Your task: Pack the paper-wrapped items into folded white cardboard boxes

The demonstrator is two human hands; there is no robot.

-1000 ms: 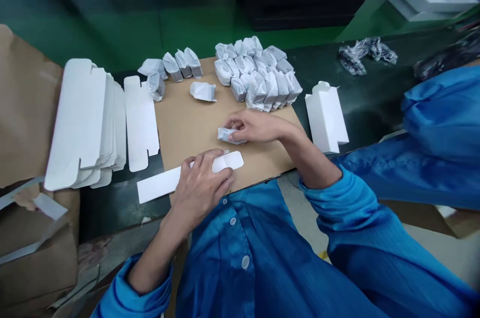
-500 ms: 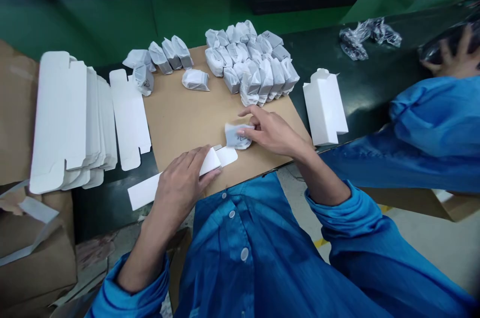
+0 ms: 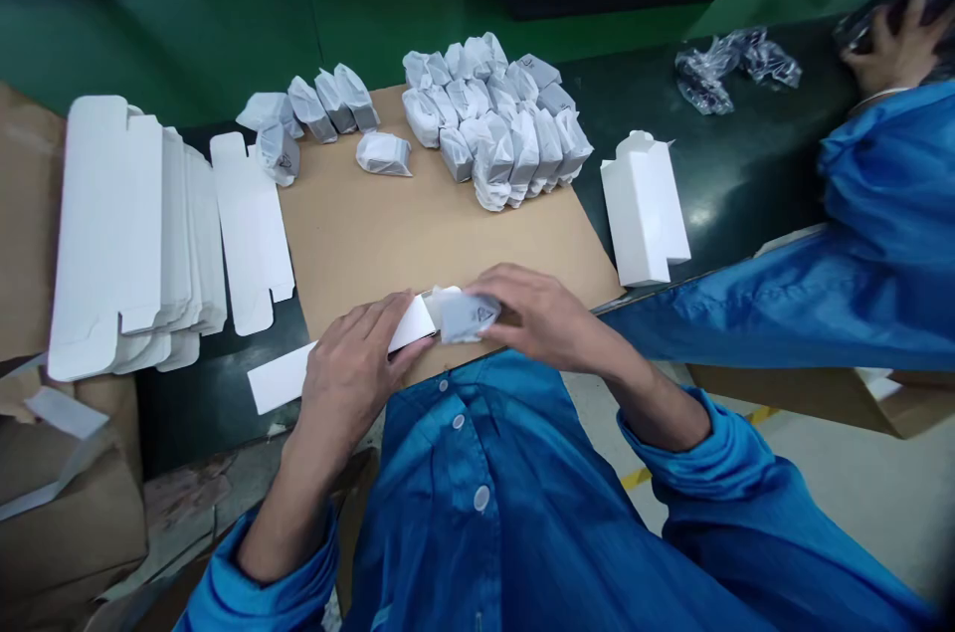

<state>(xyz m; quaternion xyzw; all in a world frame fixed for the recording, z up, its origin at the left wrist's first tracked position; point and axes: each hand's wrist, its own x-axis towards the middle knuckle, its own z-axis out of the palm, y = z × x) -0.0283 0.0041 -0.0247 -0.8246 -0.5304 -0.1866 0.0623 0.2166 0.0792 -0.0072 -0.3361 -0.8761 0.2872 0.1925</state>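
My left hand [image 3: 358, 353] is wrapped over a long white carton [image 3: 281, 379] that lies near the bench's front edge. The carton's right end points toward my right hand [image 3: 538, 316]. Between the fingers and thumb of that hand is a small packet wrapped in white film [image 3: 469, 316], with a dark printed mark on its face. Its left end is at the carton's right end; whether any of it is inside I cannot tell. Beneath both lies a brown cardboard sheet [image 3: 358, 244].
Several wrapped packets [image 3: 496, 129] stand grouped at the sheet's back. Flat white cartons [image 3: 111, 234] are stacked at left, beside a brown cardboard box [image 3: 82, 493]. An erected white carton [image 3: 648, 209] stands at right. Behind it lies clear plastic [image 3: 735, 70]; a co-worker's hand [image 3: 895, 45] is beyond.
My right hand has brought the wrapped packet down and left, up against the carton's end. My left hand stays on the carton. The co-worker's arm has shifted.
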